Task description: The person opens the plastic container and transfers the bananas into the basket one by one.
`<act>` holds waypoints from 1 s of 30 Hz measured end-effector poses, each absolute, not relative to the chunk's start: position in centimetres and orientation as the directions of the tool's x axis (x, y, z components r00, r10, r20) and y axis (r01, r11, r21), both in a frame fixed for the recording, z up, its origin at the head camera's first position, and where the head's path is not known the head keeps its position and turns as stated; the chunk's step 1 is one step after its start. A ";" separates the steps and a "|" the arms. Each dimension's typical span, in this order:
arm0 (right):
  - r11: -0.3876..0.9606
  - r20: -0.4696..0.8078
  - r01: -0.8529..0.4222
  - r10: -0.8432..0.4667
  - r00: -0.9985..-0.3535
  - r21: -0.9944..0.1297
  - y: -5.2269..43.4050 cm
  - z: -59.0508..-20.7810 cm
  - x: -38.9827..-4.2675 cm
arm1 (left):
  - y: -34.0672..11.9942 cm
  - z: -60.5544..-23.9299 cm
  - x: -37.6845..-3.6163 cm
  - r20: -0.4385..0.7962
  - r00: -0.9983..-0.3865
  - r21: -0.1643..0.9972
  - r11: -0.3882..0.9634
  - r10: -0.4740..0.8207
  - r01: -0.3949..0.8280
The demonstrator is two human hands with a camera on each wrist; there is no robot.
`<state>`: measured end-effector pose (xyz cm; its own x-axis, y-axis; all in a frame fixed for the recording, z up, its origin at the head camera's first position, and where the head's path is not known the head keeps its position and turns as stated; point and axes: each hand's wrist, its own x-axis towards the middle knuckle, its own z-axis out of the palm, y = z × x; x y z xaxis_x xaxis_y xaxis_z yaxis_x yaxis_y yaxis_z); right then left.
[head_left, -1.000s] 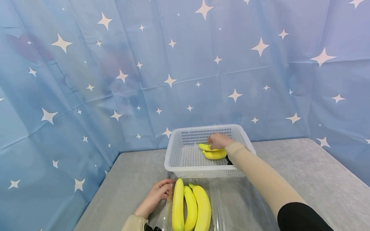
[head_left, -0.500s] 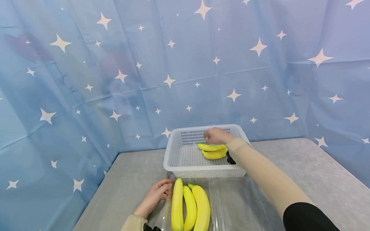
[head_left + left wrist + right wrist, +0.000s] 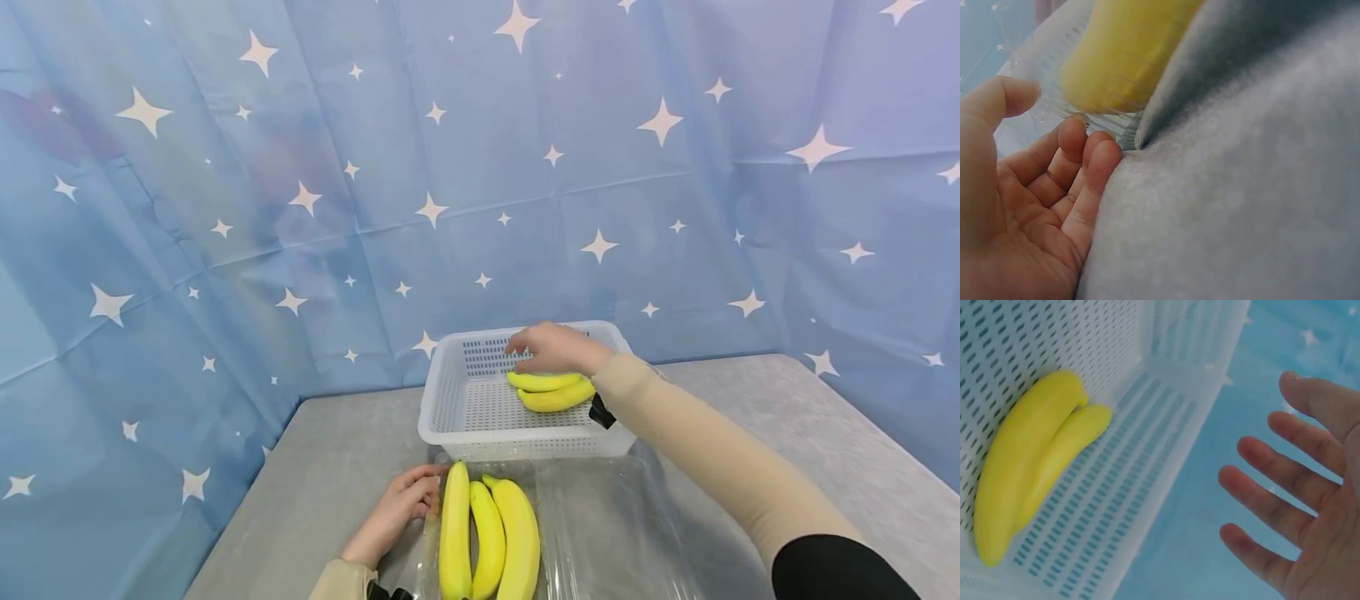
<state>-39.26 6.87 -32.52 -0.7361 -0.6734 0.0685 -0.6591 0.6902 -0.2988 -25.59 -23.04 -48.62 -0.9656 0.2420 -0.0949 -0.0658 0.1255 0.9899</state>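
Two smooth yellow bananas [image 3: 551,392] in white basket [image 3: 450,417], right hand [image 3: 551,350] released above

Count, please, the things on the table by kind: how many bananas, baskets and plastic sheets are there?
Bananas: 5, with 2 in the white basket and 3 on the clear plastic sheet
White basket: 1
Clear plastic sheet: 1
Total: 7 things

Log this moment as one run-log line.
right hand: open above bananas in white basket | left hand: fingers on clear bag beside three bananas
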 end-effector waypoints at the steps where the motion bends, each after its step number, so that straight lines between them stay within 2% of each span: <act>1: 0.679 0.077 -0.673 -0.685 -0.725 -0.292 6.7 -32.4 -38.8 | -23.1 -48.6 -25.6 -0.094 -0.966 0.990 0.126 0.241 -0.065; 7: 0.601 0.144 -0.776 -0.765 -0.628 -0.192 5.8 -32.7 -35.8 | -23.3 -48.7 -25.6 -0.085 -0.965 0.991 0.123 0.248 -0.056; 18: 0.392 0.218 -0.918 -0.892 -0.396 -0.062 4.6 -34.5 -30.9 | -23.1 -48.5 -25.6 -0.087 -0.963 0.991 0.118 0.254 -0.059; 24: 0.298 0.212 -0.954 -0.930 -0.300 -0.042 3.8 -35.7 -29.4 | -23.1 -48.5 -25.6 -0.083 -0.962 0.993 0.106 0.258 -0.057; 30: 0.199 0.248 -0.980 -0.951 -0.186 0.029 3.3 -36.8 -28.7 | -23.2 -48.9 -25.7 -0.079 -0.960 0.992 0.114 0.267 -0.050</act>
